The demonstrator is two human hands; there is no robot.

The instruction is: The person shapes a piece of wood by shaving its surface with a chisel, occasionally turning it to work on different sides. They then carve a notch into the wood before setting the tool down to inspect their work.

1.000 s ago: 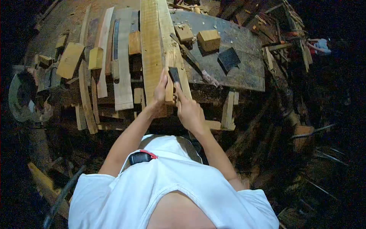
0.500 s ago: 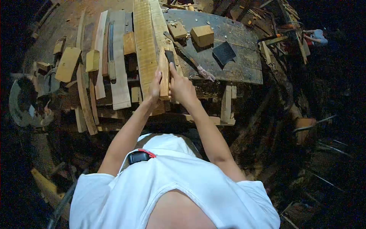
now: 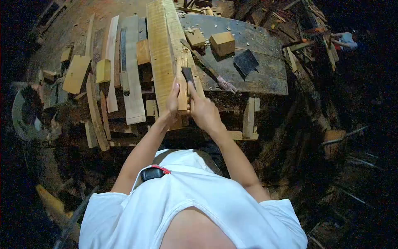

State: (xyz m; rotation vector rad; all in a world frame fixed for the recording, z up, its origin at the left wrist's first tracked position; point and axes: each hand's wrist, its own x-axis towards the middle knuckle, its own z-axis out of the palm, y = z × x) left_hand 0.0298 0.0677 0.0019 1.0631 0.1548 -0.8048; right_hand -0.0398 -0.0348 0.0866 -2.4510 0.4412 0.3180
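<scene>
My left hand [image 3: 173, 101] grips the left side of a narrow wooden block [image 3: 182, 93], thumb pointing forward along it. The block lies lengthwise near the front end of a long pale plank [image 3: 160, 45]. Wrapped around a chisel-like tool, my right hand [image 3: 205, 113] is on the block's right side, its index finger stretched forward. The tool's dark flat blade [image 3: 187, 74] rests along or just over the block; its handle is hidden in the fist. Beyond the block a long stick-like tool [image 3: 203, 62] with a cloth-wrapped end [image 3: 226, 84] lies slantwise.
On the dark bench top [image 3: 269, 62] are two wood blocks [image 3: 222, 43] and a black square plate [image 3: 246, 63]. Several strips and boards [image 3: 133, 74] lie to the left, with a yellow block [image 3: 103, 70] among them. Another person [image 3: 346, 40] is at far right.
My right hand and the blade have drawn back toward me along the block. The block seems slightly nearer too. The whole view has shifted a little.
</scene>
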